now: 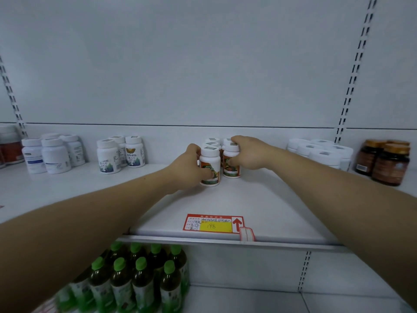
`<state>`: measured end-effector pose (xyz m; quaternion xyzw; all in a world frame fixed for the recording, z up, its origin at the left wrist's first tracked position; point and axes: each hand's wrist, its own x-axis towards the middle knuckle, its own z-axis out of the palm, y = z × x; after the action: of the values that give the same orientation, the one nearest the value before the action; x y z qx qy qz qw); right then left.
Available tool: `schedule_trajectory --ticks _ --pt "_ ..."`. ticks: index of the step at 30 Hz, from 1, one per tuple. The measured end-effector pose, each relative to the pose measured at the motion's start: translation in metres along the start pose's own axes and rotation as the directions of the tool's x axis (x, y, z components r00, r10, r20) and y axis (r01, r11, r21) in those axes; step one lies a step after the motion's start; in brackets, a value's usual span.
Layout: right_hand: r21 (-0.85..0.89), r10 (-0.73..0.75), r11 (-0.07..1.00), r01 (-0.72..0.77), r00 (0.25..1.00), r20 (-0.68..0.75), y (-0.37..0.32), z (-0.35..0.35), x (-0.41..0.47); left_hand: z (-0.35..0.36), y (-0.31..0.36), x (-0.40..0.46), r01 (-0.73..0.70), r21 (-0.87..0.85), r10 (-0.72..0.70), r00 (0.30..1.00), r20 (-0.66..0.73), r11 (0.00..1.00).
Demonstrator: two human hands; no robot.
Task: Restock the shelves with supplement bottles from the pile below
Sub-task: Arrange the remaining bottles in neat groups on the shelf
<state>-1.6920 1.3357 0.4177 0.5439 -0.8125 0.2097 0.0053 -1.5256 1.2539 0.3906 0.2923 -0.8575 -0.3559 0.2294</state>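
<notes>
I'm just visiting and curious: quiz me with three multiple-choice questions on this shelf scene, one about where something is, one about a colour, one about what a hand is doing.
1. Where is the red price tag?
A. back wall
B. front edge of the shelf
C. lower shelf

2. What colour are the caps of the drink bottles below?
A. green
B. white
C. orange

3. What is the left hand doing?
A. hanging idle
B. pressing flat on the shelf
C. holding a white supplement bottle

Answers:
1 B, the tag lies at the shelf's near lip.
2 A, every cap is bright green.
3 C, its fingers curl round the bottle.
</notes>
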Motion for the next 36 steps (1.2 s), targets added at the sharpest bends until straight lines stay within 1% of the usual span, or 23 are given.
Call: schedule_trajectory --ticks 5,15,17,21,25,27,29,31,36 --pt "0.024 -0.012 1.000 0.012 1.000 -0.002 0.000 0.003 -0.001 0.004 0.003 -0.001 -0.007 -0.012 0.007 1.000 0.012 1.000" --pt "-0.004 -0.037 0.999 0.037 0.999 -0.023 0.002 0.005 -0.005 0.008 0.000 0.001 -0.023 -0.004 0.023 1.000 -0.005 1.000" --pt "0.002 -0.037 0.999 0.037 0.999 -0.023 0.002 0.005 -0.005 0.006 -0.001 0.002 -0.024 -0.059 0.025 0.999 0.027 0.998" --pt "0.048 -0.001 0.999 0.001 1.000 -0.007 0.002 0.004 -0.004 -0.002 0.005 0.009 -0.035 -0.152 0.059 0.985 0.160 0.988" --pt "0.092 0.046 0.995 -0.048 0.999 0.026 0.003 0.002 -0.002 -0.006 0.004 0.021 -0.025 -0.179 0.078 0.953 0.292 0.983" --pt "0.093 0.046 0.994 -0.050 0.998 0.042 0.005 0.003 0.000 -0.003 0.004 0.024 -0.063 -0.176 0.121 0.932 0.343 0.982" --pt "0.082 0.035 0.996 -0.039 0.998 0.043 0.007 0.004 0.002 -0.001 0.005 0.025 -0.112 -0.178 0.171 0.916 0.363 0.978" --pt "0.063 0.021 0.998 -0.023 0.999 0.035 0.008 0.004 0.003 0.000 0.005 0.026 -0.128 -0.194 0.193 0.909 0.368 0.973" --pt "0.029 -0.004 1.000 0.004 1.000 0.026 0.008 0.004 0.005 0.000 0.001 0.030 -0.114 -0.169 0.168 0.920 0.353 0.979"
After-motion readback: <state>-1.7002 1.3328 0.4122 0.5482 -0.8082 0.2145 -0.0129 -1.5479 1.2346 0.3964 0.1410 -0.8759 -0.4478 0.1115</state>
